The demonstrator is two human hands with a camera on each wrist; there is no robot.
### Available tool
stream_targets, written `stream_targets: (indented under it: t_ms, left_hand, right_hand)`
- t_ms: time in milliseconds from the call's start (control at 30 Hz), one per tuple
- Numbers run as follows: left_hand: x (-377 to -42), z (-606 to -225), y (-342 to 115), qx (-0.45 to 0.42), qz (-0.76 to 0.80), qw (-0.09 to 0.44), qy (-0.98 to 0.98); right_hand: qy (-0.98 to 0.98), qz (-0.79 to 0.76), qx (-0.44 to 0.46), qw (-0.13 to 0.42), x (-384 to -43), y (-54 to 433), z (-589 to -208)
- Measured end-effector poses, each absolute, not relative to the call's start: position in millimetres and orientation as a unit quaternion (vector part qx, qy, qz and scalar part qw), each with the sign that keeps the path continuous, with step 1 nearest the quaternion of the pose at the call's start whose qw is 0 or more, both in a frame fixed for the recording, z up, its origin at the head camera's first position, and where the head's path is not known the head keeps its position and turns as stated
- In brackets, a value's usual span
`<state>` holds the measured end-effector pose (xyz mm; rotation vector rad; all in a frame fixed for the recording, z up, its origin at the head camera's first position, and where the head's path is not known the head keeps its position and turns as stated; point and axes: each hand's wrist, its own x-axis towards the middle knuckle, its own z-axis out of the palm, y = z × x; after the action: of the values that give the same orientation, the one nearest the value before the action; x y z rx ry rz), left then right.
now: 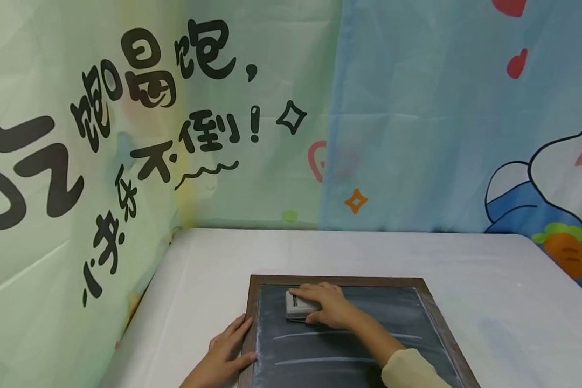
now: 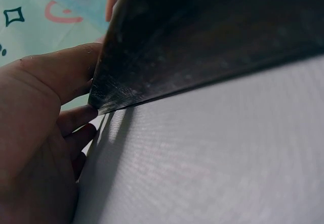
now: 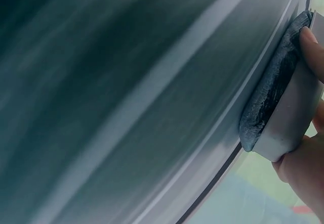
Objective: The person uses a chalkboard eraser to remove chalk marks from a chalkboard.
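A chalkboard (image 1: 383, 307) with a brown wooden frame lies on the table, two white chalk lines running across its dark surface. My right hand (image 1: 333, 306) grips a light grey chalkboard eraser (image 1: 296, 307) near the board's upper left, above both lines. In the right wrist view, thumb and fingers clasp the body of the eraser (image 3: 293, 115), and its dark felt pad faces the board. My left hand (image 1: 225, 350) holds the board's left edge, thumb on the frame. The left wrist view has the fingers of that hand (image 2: 35, 118) around the frame's dark side.
A white-covered table (image 1: 213, 264) extends around the board. Behind it hangs a pale green and blue printed cloth (image 1: 267, 178) with black characters, hearts and a cartoon figure (image 1: 562, 183). The cloth also runs along the left side.
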<state>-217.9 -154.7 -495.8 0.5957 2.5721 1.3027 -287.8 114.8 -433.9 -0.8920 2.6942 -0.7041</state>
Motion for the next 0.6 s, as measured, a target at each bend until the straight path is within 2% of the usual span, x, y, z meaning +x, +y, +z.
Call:
stream_targets:
  t_ms: [600]
  left_hand:
    - [-218.9,-501.3,-155.7,0.209,0.445,0.089,0.866]
  right_hand:
    - [0.922,-0.241,-0.287,0.094,-285.6,165.3,-434.3]
